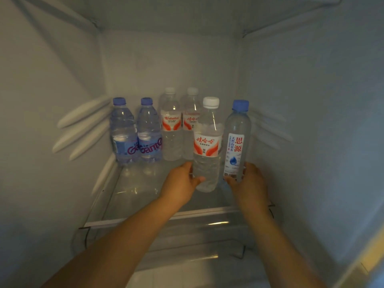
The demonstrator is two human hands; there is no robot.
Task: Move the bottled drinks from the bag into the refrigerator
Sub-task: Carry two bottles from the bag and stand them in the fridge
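Both arms reach into the refrigerator (pixel 62 69), over its glass shelf (pixel 128 190). The left hand (pixel 180 183) grasps the lower body of a white-capped Wahaha bottle (pixel 206 146), thumb across its front. The right hand (pixel 248 181) grasps a slim blue-capped bottle (pixel 236 140) just beside it. Beyond the fingertips, against the back wall, stand two blue Ganten bottles (pixel 136 132) and two more Wahaha bottles (pixel 180 125).

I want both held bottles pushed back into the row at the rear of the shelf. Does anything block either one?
The white-capped bottle in the left hand has a red-label bottle right behind it. The blue-capped bottle in the right hand has nothing visible behind it: bare glass shelf up to the back wall.
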